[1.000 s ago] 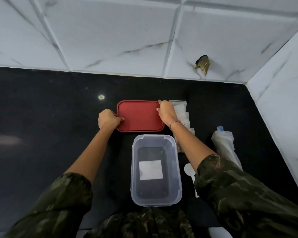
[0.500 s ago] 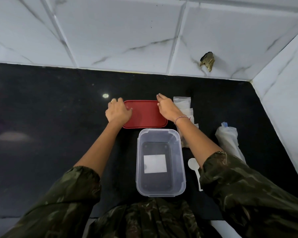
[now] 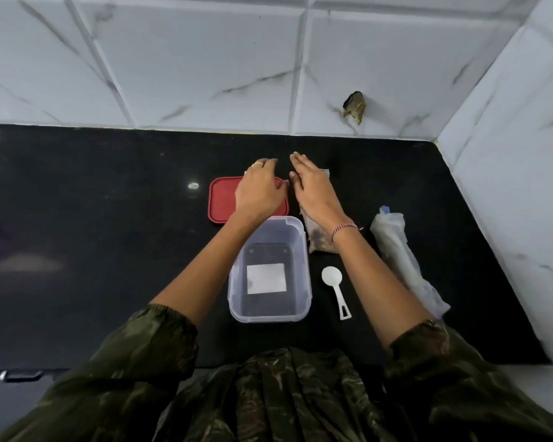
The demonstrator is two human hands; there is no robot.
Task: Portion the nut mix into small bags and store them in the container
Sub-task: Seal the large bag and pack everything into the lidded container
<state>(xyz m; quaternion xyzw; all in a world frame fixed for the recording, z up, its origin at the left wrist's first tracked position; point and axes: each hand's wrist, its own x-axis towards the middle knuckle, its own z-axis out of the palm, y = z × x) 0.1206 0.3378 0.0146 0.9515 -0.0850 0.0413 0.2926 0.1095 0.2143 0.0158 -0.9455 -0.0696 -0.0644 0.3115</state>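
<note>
the clear container (image 3: 236,290) sits open and empty mid-tabletop (image 3: 109,234), its red lid (image 3: 222,199) now parked at 12 o'clock. both hands have let go of it: left hand (image 3: 259,193) and right hand (image 3: 313,186) each show a spread, empty grip. the nut mix bag (image 3: 318,243) at 2 o'clock likely comes next.

I log both hands off the lid's ends. Left hand (image 3: 259,193) has quit the 9 o'clock edge of the lid (image 3: 222,199) and now lies over its 3 o'clock half, fingers loose, reaching past the 12 o'clock edge; contact unclear. Right hand (image 3: 313,189) has left the 3 o'clock edge and is flat, fingers toward 12 o'clock, above the bags (image 3: 320,240). Spoon (image 3: 332,279) now fully uncovered.
</note>
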